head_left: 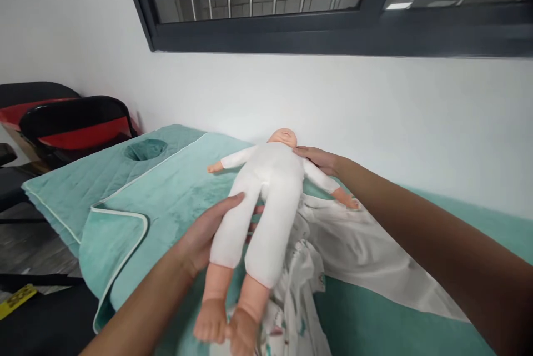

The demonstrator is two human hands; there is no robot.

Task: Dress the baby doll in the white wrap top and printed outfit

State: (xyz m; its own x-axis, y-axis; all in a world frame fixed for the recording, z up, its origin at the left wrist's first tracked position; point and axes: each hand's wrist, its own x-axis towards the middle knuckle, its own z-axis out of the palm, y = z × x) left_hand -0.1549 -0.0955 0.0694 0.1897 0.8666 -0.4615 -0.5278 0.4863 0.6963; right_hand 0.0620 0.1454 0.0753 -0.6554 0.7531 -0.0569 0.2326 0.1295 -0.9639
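Note:
A baby doll in a white bodysuit lies face up over a teal bed, its head toward the wall and its bare feet toward me. My left hand is wrapped under the doll's thighs, thumb on top of one leg. My right hand reaches behind the doll's neck and shoulder, fingers tucked under it. A white cloth and a patterned white garment lie spread beneath and to the right of the doll.
The teal blanket with white piping covers a massage bed that has a face hole at the left end. Black and red chairs stand at the far left. A white wall and a dark-framed window are behind.

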